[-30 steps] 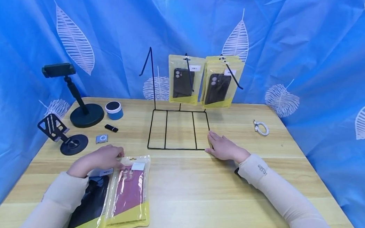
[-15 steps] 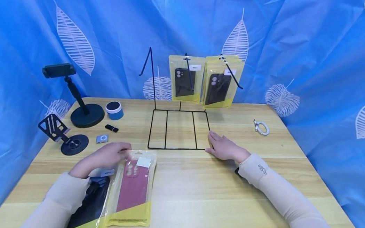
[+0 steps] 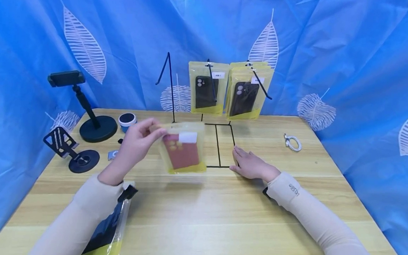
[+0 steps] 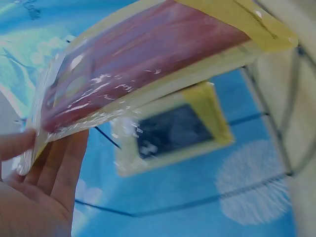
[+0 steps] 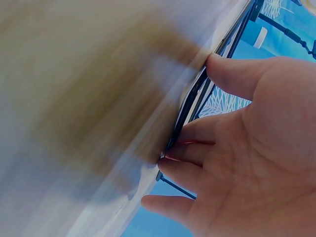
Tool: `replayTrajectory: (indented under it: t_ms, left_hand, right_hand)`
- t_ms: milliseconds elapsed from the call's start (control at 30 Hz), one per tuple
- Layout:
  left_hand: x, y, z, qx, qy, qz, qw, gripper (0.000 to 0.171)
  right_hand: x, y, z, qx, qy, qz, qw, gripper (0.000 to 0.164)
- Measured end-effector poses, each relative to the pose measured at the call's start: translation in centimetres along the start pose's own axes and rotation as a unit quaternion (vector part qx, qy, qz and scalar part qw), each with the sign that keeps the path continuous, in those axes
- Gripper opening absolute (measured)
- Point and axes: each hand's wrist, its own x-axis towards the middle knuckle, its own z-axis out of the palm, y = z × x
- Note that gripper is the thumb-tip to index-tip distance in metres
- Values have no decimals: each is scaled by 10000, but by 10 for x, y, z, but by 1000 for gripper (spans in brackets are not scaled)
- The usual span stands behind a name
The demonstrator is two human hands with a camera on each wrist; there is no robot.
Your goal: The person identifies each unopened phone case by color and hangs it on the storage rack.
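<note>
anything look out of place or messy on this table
Mostly tidy. One dark packaged case hangs over the table's near edge under the left sleeve. The rack's left hook is bare while the other two carry packages.

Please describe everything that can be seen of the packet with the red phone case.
The packet with the red phone case is a clear plastic bag with yellow edges and a white label at its top. Inside lies a dark red case with camera holes. The left hand pinches its top left corner and holds it upright in the air above the wooden table, in front of the black wire rack.
</note>
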Motion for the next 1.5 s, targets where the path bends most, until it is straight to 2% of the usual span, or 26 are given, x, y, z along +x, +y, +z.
replayTrajectory:
  t_ms: [100,200,300,433,600,800,1100,1367,1500]
  left_hand:
    - [17,17,10,-464,173,446,9978,19]
    - [30,32,21,-777,162,682,9945,16]
    - [40,42,34,-838,196,838,9928,16]
    - [50,47,48,-680,287,1030,9919,15]
    - [59,45,61,-638,353,972,9926,16]
    - [66,42,69,-586,525,951,9924,16]
    - [80,31,72,-205,726,648,9950,18]
    - [95,28,76,173,927,611,9937,20]
    - [105,28,77,311,1046,334,9935,22]
  right_hand:
    - [1,0,-1,-30,35,-15,10000,74]
    - [2,0,1,-56,44,-46,10000,75]
    - [2,1,2,-38,53,-68,10000,75]
    - [2,2,3,-17,57,-60,10000,76]
    - [-1,2,3,-18,109,-55,9999,76]
    - [0,2,4,3,217,-105,9997,77]
    - [-2,-2,3,-46,182,-60,9998,75]
    - [-2,0,6,-35,271,-62,9996,74]
    - [-1,0,8,-23,304,-61,9995,74]
